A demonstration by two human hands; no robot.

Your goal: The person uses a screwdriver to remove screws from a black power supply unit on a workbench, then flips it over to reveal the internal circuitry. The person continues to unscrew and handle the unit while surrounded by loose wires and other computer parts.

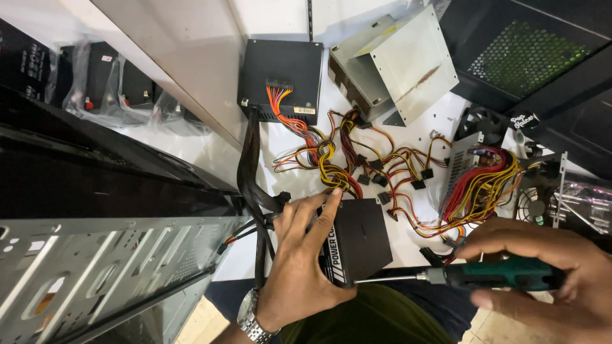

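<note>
My left hand [299, 261], with a metal watch on the wrist, grips a black power supply box [362, 239] at the table's near edge, its index finger stretched along the box's top edge. In my right hand [548, 274] is a green-handled screwdriver [503, 274]; its metal shaft points left and the tip touches the near corner of that box. A bundle of yellow, red and orange cables [331, 169] runs from the box toward the back.
A second black power supply [280, 67] lies at the back, beside a grey metal one [398, 60]. An open computer case [95, 267] fills the left. More wires with an open unit [478, 185], fans [532, 204] and black cases [529, 51] crowd the right.
</note>
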